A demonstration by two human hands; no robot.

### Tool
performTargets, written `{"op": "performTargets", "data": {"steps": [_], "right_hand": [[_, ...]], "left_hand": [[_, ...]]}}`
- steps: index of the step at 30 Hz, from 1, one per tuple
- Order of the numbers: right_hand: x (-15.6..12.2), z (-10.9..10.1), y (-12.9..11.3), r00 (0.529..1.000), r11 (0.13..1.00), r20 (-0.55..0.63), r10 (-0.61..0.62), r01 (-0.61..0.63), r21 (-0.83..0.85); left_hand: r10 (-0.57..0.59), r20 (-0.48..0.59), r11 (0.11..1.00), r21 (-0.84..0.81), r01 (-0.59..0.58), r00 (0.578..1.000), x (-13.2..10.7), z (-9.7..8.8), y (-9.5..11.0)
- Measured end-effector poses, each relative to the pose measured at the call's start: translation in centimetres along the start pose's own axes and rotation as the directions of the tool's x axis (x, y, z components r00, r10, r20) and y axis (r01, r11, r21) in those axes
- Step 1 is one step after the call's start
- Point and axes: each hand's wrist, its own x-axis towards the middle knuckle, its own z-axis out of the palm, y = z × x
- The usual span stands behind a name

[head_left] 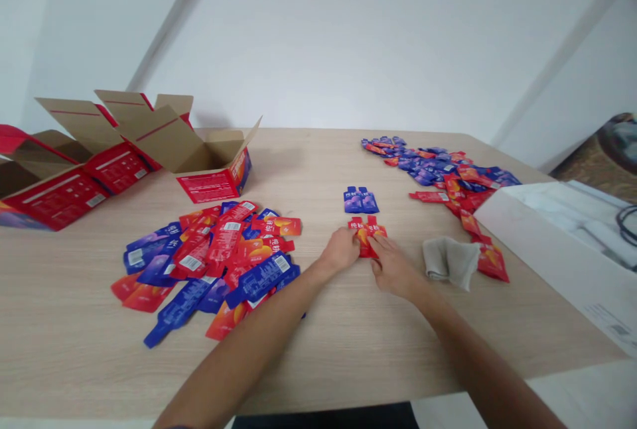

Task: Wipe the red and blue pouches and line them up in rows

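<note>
Two red pouches (365, 250) with orange fruit pictures lie side by side on the table in front of me. My left hand (342, 248) has its fingers curled against the left edge of the pair. My right hand (393, 265) rests its outstretched fingers on the right pouch, thumb apart. Just beyond them, two blue pouches (361, 201) lie next to each other, spouts pointing away. On the left is a loose heap of red and blue pouches (223, 243). A folded grey cloth (449, 259) sits right of my right hand.
Open red cardboard boxes (54, 193) stand at the left, with another open box (212, 180) beside them. A long pile of blue and red pouches (438, 167) runs along the right side. A white carton or panel (562, 243) borders the table's right edge.
</note>
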Motion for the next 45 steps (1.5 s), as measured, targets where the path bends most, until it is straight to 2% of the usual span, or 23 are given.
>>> {"op": "performTargets", "data": {"steps": [3,7,10,15,20,25,29,33,38,41,45], "right_hand": [[0.3,-0.3,1.3,1.0,1.0,0.028,0.002,-0.001,-0.03],[0.3,-0.6,3.1,0.999,0.999,0.028,-0.019,0.02,-0.029],[0.2,-0.7,4.4,1.0,0.999,0.021,-0.016,0.017,-0.027],[0.1,-0.7,6.1,0.998,0.998,-0.019,-0.054,0.054,-0.019],[0.6,-0.6,6.7,0.995,0.996,-0.05,-0.087,0.085,-0.03],[0.8,-1.4,6.5,0.998,0.997,0.006,-0.055,0.055,-0.052],[1.6,-2.2,4.4,0.998,0.995,-0.027,-0.061,0.058,-0.087],[3.4,-1.6,-0.5,0.993,0.993,-0.018,-0.113,0.112,-0.028],[5.7,0.2,-6.5,0.998,0.996,-0.021,-0.06,0.061,0.064],[6.6,1.0,-8.4,0.997,0.993,-0.021,-0.075,0.076,0.091],[6.9,1.9,-9.3,0.997,0.991,-0.032,-0.065,0.068,0.119]], "left_hand": [[0.073,0.1,0.987,0.135,-0.086,0.992,-0.1,0.3,0.6],[0.157,0.193,0.885,0.407,-0.225,0.969,0.0,1.5,0.9],[0.176,0.189,0.859,0.449,-0.244,0.966,0.3,2.5,1.0],[0.218,0.261,0.787,0.522,-0.327,0.94,0.8,3.7,1.2],[0.169,0.256,0.76,0.581,-0.291,0.952,0.7,3.9,1.5],[0.129,0.217,0.773,0.59,-0.235,0.968,-0.4,3.3,2.2],[0.163,0.191,0.766,0.594,-0.246,0.968,-1.9,1.7,1.9],[0.167,0.126,0.743,0.636,-0.209,0.978,-3.1,-0.7,0.1],[0.099,-0.023,0.691,0.721,-0.052,0.995,-3.8,-4.6,-2.3],[0.067,-0.105,0.67,0.741,0.034,0.992,-4.0,-6.8,-3.5],[0.049,-0.244,0.634,0.757,0.159,0.969,-4.1,-8.6,-5.0]]}}
